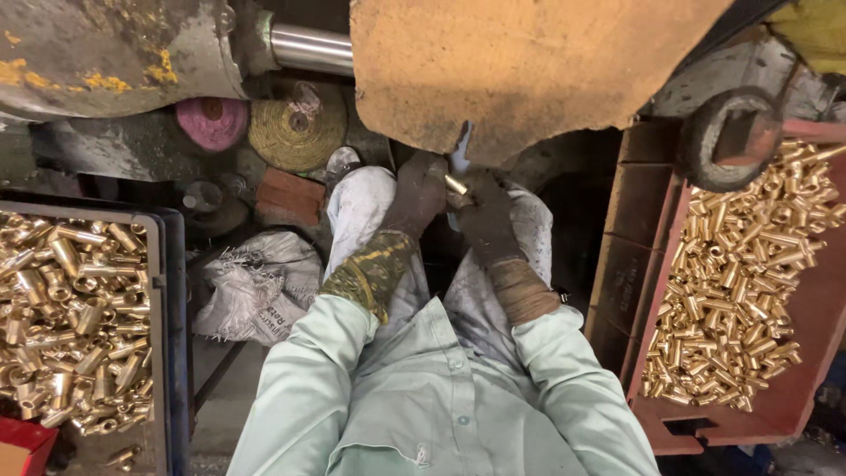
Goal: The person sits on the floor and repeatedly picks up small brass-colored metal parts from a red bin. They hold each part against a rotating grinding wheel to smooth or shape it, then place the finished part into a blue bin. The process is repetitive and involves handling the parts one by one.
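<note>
Both my hands wear dark, grimy gloves and meet over my lap, just under a large dust-coated machine cover. My left hand and my right hand together pinch a small shiny brass tube, which is held up toward the lower edge of the cover. A blue-grey strip hangs down from the cover right behind the tube. My pale green sleeves and light trousers fill the lower middle of the view.
A dark crate at my left holds several brass tubes. A red tray at my right is heaped with more. Pink and tan buffing wheels, a brick and a white sack lie ahead-left. A steel shaft runs above.
</note>
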